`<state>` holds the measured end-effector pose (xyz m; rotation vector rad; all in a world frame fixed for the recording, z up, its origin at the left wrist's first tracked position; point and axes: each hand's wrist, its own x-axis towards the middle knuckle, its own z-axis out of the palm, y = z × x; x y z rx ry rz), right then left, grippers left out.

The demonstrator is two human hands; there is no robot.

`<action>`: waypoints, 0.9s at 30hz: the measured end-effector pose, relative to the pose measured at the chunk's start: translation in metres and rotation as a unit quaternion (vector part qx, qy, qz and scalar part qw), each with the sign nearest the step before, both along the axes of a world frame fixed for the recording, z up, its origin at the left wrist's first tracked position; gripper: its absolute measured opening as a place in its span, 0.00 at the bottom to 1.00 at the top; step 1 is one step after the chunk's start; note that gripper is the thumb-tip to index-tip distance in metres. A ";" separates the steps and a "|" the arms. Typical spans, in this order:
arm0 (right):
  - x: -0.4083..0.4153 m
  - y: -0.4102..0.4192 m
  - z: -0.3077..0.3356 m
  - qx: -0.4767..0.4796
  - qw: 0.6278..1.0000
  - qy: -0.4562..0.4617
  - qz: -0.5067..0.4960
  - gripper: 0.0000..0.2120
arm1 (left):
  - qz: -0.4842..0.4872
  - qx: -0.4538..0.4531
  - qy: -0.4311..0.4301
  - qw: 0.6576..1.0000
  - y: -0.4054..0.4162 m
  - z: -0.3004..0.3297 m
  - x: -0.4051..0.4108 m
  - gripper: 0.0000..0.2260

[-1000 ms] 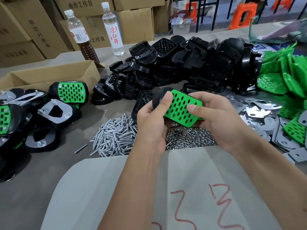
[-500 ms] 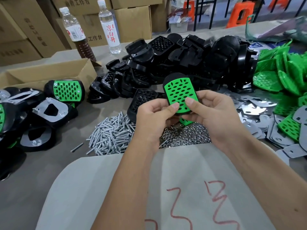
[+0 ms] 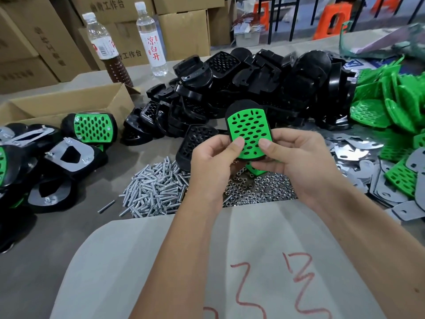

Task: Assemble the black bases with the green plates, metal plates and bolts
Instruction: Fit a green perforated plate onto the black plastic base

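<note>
While both hands hold one part above the surface, the scene reads as follows.

Left hand (image 3: 212, 161): fingers curled round the left edge of the black base (image 3: 241, 105), thumb laid on the green plate (image 3: 249, 134).
Right hand (image 3: 296, 162): fingers curled under the right edge of the same base, thumb pressing the plate's lower right.
Held part: green plate seated face-up in the black base, tilted toward the camera, above the nuts (image 3: 259, 189); no bolt shows in it.
Handling, as a judgement: moulded plastic, light and stiff; smooth rims could slip, so the edges of the base with thumbs on the perforated face look the surest hold. Pressing near the plate's corners should seat it without flexing.
Bolts (image 3: 156, 189): loose heap just left of the hands, on the surface.
Metal plates (image 3: 358, 153): scattered to the right, thin and likely sharp-edged.
Spare bases (image 3: 264, 74): black pile behind the hands.
Spare green plates (image 3: 395, 100): heap at far right.
Finished units (image 3: 93, 127): grouped at left, beside a cardboard box (image 3: 69, 102).
</note>
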<state>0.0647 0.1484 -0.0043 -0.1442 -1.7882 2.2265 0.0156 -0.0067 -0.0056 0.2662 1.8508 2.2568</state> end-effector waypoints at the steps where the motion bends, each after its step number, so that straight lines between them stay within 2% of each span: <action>1: 0.000 0.000 0.000 0.003 1.000 -0.004 0.014 0.07 | 0.009 -0.001 0.004 1.000 -0.001 0.000 -0.001 0.07; 5: -0.001 0.000 0.000 0.010 0.999 -0.012 0.038 0.10 | 0.028 -0.009 0.014 0.999 -0.003 -0.001 -0.003 0.08; 9: 0.000 -0.003 0.000 0.002 1.000 0.009 -0.002 0.10 | 0.011 0.003 0.012 1.000 -0.002 0.001 -0.004 0.07; 12: -0.001 -0.004 0.001 0.032 0.999 0.023 -0.034 0.10 | 0.002 0.024 -0.011 1.000 0.000 -0.001 -0.003 0.05; 16: -0.002 -0.010 0.001 0.054 0.997 0.035 -0.045 0.11 | 0.025 0.113 -0.089 0.989 0.006 0.004 0.003 0.05; 19: -0.001 -0.012 0.001 0.040 0.998 0.036 -0.023 0.11 | 0.057 0.174 -0.139 0.973 0.007 0.008 0.004 0.14; 21: -0.001 -0.010 0.002 0.024 0.999 0.021 0.003 0.09 | 0.050 0.169 -0.138 0.975 0.004 0.008 0.003 0.18; 24: 0.000 -0.008 0.000 -0.009 0.999 -0.016 0.036 0.07 | 0.049 0.136 -0.110 0.983 0.001 0.009 0.001 0.16; 27: -0.001 -0.009 0.002 -0.042 0.998 -0.031 0.038 0.11 | 0.045 0.102 -0.096 0.989 0.000 0.010 0.002 0.16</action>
